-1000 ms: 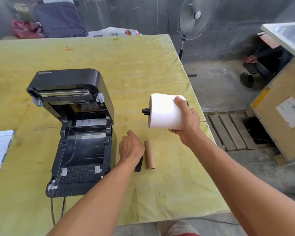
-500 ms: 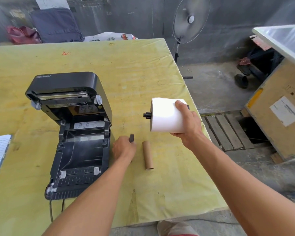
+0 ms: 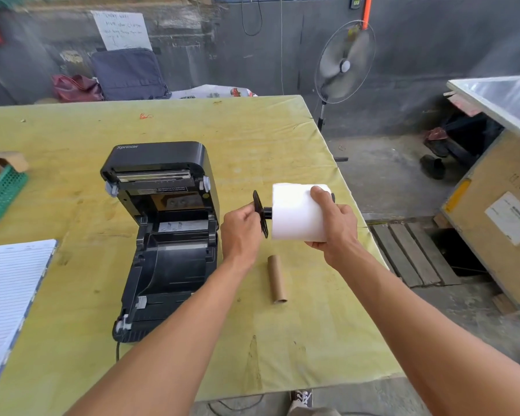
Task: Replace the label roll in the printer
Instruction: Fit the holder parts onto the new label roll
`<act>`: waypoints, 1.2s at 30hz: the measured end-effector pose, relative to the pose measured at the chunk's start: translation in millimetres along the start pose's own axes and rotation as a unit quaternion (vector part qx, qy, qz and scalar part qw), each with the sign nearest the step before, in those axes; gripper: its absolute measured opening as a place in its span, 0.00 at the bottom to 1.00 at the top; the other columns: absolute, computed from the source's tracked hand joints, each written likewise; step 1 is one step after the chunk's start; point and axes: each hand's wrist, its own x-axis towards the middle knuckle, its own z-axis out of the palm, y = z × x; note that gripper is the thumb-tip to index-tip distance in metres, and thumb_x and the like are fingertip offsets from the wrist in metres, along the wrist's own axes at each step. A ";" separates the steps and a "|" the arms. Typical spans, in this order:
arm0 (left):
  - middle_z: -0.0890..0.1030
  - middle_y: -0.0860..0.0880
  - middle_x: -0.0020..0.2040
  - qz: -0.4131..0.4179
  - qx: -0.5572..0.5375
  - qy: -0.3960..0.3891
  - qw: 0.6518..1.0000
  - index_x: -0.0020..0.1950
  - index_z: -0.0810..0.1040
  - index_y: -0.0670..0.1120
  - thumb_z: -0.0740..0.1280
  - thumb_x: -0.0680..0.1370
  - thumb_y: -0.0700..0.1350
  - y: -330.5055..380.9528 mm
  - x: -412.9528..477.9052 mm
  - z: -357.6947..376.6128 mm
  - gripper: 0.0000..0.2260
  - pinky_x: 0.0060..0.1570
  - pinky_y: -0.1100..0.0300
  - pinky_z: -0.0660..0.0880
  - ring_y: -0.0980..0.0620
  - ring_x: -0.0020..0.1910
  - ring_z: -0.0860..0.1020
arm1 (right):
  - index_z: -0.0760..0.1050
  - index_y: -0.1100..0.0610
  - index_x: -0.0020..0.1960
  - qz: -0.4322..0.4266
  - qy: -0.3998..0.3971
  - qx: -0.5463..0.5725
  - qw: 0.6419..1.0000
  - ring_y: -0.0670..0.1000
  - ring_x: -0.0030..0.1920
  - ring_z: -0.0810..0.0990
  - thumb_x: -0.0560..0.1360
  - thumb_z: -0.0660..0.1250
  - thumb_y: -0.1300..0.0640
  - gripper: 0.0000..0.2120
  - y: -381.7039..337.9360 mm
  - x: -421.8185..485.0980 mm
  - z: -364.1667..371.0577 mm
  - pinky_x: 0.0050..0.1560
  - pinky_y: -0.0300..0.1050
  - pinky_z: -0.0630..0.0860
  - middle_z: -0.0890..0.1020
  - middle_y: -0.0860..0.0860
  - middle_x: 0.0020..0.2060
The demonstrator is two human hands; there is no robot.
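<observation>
One lined notepad (image 3: 9,295) lay left of the one open label printer (image 3: 165,235). Right of the printer, one empty cardboard core (image 3: 276,279) lay on the yellow table (image 3: 252,139). Above it the right hand (image 3: 333,223) wrapped its fingers round the one white label roll (image 3: 294,214). The left hand (image 3: 240,232), down beside the core a moment earlier, now pinched one black flange (image 3: 260,213) at the roll's spindle end. One green basket (image 3: 3,190) sat far left of the printer, with one pedestal fan (image 3: 344,63) beyond.
</observation>
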 end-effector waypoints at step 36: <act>0.84 0.57 0.49 0.105 -0.051 -0.124 0.985 0.61 0.82 0.41 0.70 0.75 0.30 44.8 -34.3 -100.9 0.15 0.43 0.71 0.77 0.64 0.46 0.83 | 0.75 0.55 0.62 -0.047 -0.029 0.057 0.997 0.57 0.49 0.84 0.64 0.75 0.38 0.33 -0.6 -82.2 23.7 0.32 0.48 0.80 0.82 0.54 0.58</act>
